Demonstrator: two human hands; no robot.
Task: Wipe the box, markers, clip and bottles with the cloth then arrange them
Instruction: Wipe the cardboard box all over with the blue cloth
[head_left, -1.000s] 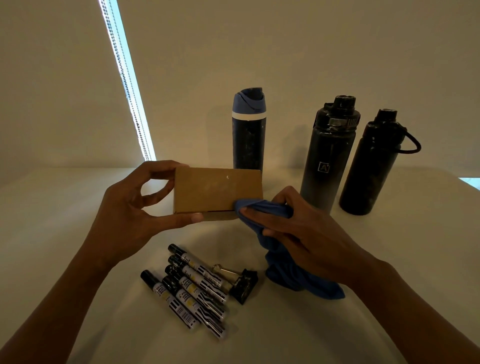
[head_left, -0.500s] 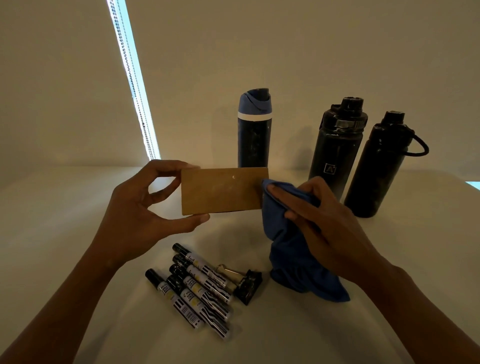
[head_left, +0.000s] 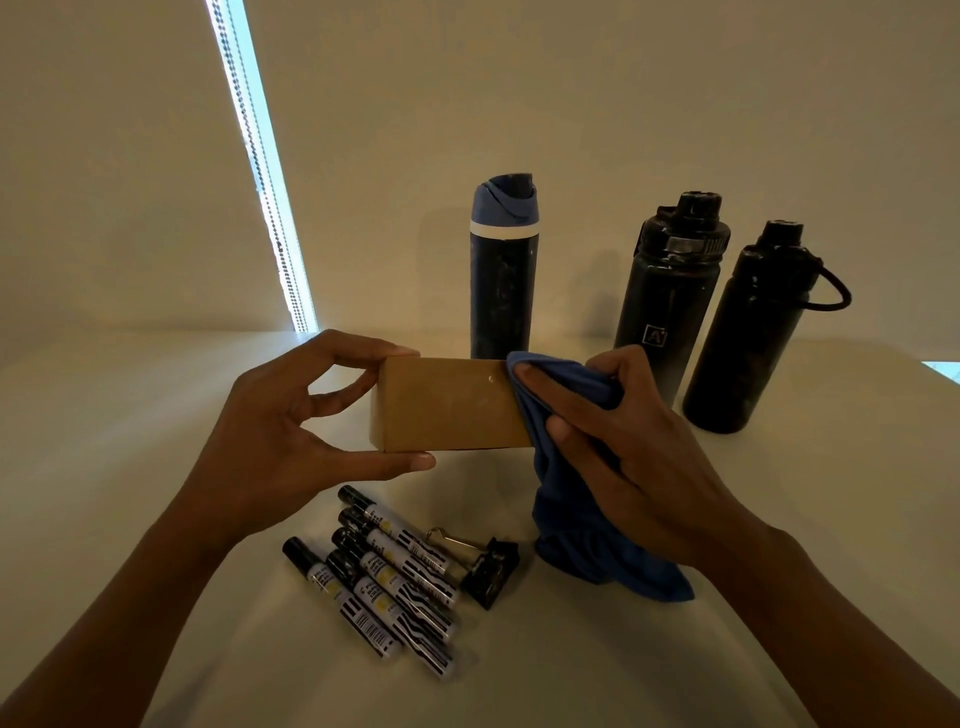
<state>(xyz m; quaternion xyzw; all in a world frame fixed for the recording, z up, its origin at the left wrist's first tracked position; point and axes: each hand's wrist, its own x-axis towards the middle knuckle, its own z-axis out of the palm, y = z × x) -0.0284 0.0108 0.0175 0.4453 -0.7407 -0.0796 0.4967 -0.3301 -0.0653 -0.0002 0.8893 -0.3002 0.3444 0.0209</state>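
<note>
My left hand (head_left: 270, 436) pinches a brown cardboard box (head_left: 441, 402) by its left end and holds it above the table. My right hand (head_left: 618, 447) grips a blue cloth (head_left: 576, 525) and presses it against the box's right end; the cloth's tail hangs down to the table. Several black-capped markers (head_left: 384, 577) lie side by side near the front. A black binder clip (head_left: 491, 569) lies just right of them. Three dark bottles stand at the back: one with a blue lid (head_left: 503, 270), a black one with a logo (head_left: 670, 291), and a black one with a loop handle (head_left: 753, 332).
The white table (head_left: 779, 519) meets a plain wall behind the bottles. A bright window strip with a bead chain (head_left: 260, 171) runs down the wall at the back left.
My right hand has carried the cloth from the box's lower right corner up to its top right end. The box has turned a little in my left hand.
</note>
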